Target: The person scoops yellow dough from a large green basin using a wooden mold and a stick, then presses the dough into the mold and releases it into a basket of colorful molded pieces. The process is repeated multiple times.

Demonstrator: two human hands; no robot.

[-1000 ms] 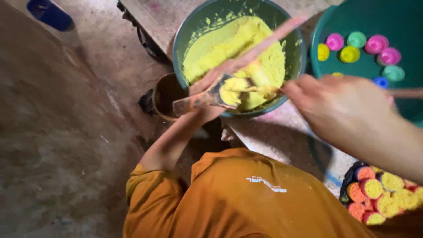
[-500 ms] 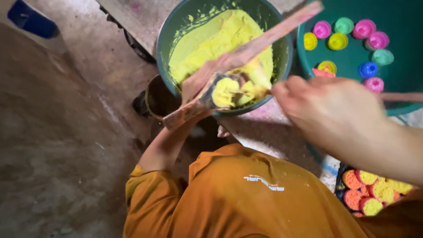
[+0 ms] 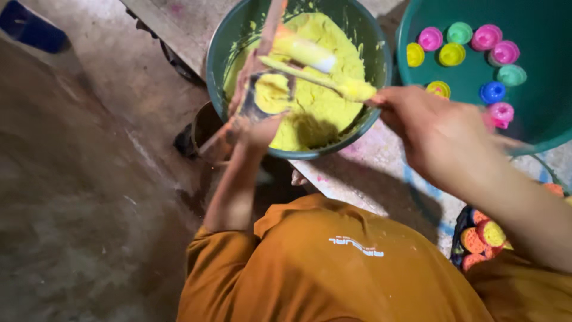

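Both hands (image 3: 253, 128) (image 3: 432, 128) reach over the yellow-filled bowl (image 3: 235, 36), apparently gripping sticks (image 3: 316, 77).

The bowl (image 3: 221, 71) of paste sits on the worktop (image 3: 369, 173) just ahead of my left hand (image 3: 256, 128), which is at its near rim. My right hand (image 3: 435, 128) is to the right of that bowl. Beyond my right hand lies a basin (image 3: 536, 119) with small moulds (image 3: 453, 55) in it. A tray (image 3: 462, 229) of filled moulds lies nearer me, below my right arm.
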